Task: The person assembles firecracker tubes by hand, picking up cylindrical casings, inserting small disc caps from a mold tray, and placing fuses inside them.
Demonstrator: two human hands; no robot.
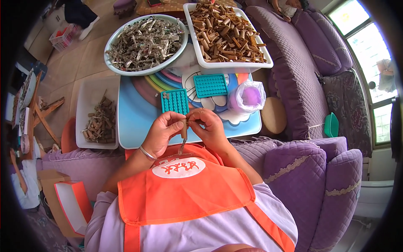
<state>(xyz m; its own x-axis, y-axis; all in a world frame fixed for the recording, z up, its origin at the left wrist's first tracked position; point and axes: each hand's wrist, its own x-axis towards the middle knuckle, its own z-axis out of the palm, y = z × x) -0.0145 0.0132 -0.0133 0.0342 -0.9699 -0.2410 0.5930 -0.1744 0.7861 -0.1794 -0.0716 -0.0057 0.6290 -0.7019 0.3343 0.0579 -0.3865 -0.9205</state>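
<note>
Just below the middle of the frame, both hands meet over the near edge of a pale blue table point(138, 122). The left hand point(161, 132) and the right hand point(210, 128) are curled nearly closed, fingertips pinching a short tan-brown tube point(184, 127). It is small and cylindrical, its long axis upright in the picture, with a thin greyish strip point(181, 147) trailing from its lower end toward the orange apron point(184, 189).
</note>
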